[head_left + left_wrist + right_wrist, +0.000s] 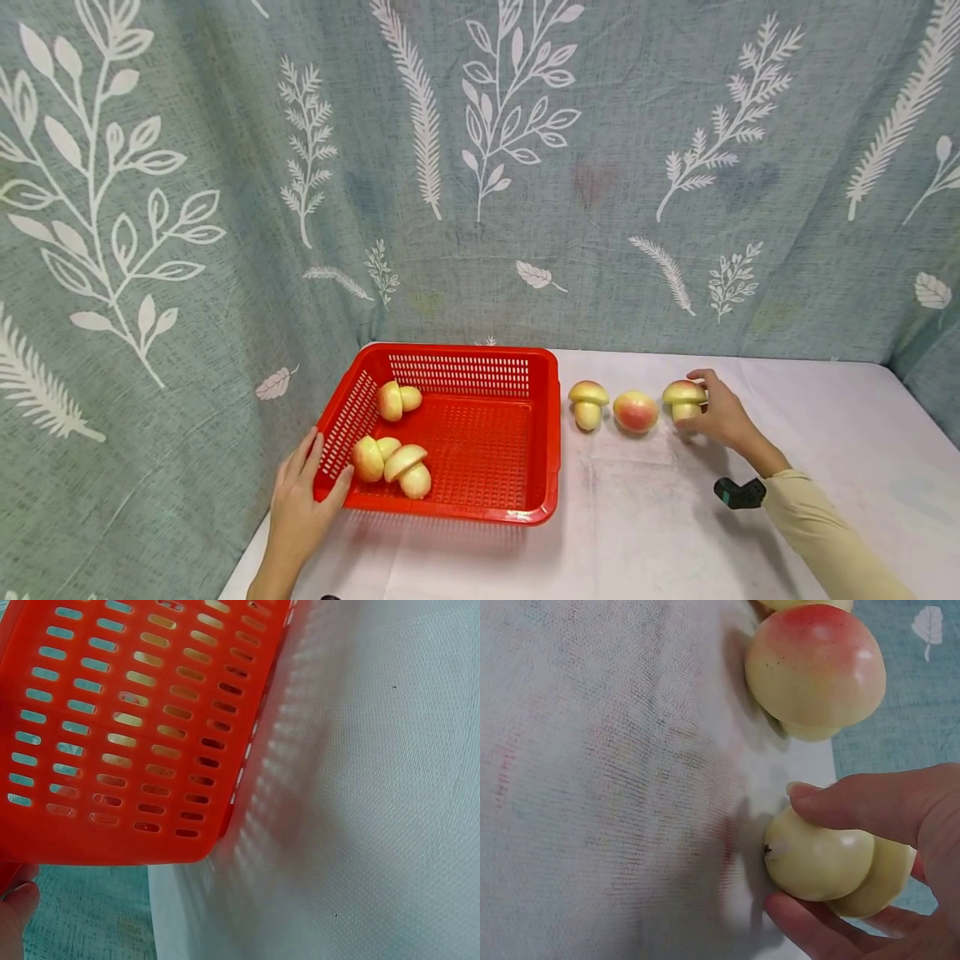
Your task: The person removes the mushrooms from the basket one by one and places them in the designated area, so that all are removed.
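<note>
My right hand (pixel 722 414) sat right of centre in the head view, thumb and fingers (pixel 855 806) curled round the rightmost mushroom (pixel 683 398) on the white cloth (pixel 660 517). The hold was narrow, pinching the stem end more than the cap, so I judged the smooth toy could have rolled out sideways as I lifted it. The middle mushroom (pixel 635 412) lay just beside it, and a careless knuckle could have knocked it along the row toward the third mushroom (pixel 587 403). My left hand (pixel 300 500), at lower left, gripped the near corner of the red basket (pixel 551 442). It already held three mushrooms (pixel 390 460), and pulling too hard there might have tipped it and sent them sliding.
</note>
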`<state>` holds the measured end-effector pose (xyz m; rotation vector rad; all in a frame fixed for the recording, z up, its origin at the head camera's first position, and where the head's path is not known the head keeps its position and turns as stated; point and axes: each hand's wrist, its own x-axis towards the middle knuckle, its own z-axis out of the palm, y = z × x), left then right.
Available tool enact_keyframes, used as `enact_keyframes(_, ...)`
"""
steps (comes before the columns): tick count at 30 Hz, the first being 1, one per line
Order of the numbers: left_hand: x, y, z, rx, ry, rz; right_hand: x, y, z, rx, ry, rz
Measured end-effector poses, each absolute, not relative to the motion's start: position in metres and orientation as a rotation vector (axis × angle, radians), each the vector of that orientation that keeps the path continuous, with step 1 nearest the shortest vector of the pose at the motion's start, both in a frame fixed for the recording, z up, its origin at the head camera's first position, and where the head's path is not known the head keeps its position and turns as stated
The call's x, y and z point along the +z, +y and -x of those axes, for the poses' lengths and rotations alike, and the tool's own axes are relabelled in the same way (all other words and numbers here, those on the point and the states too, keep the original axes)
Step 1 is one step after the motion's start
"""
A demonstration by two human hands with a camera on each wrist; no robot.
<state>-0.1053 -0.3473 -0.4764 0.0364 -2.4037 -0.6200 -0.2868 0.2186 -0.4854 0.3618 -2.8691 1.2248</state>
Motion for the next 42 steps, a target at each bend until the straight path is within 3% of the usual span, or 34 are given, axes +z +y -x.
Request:
enact_keyframes(12,-0.475,-0.346,0.105,-0.626,-2.417,-0.039,-0.479,0.22,0.288,1.09,-2.909,-0.375)
enact_keyframes(26,-0.477,-0.348,0.106,-0.618,-2.405,-0.028,-0.44,0.222,0.28,0.889,-2.974,-0.294)
enact_keyframes(42,-0.475,-0.348,0.106,-0.615,-2.401,-0.027,-0.4,0.18,0.276,1.01,-2.826,-0.581)
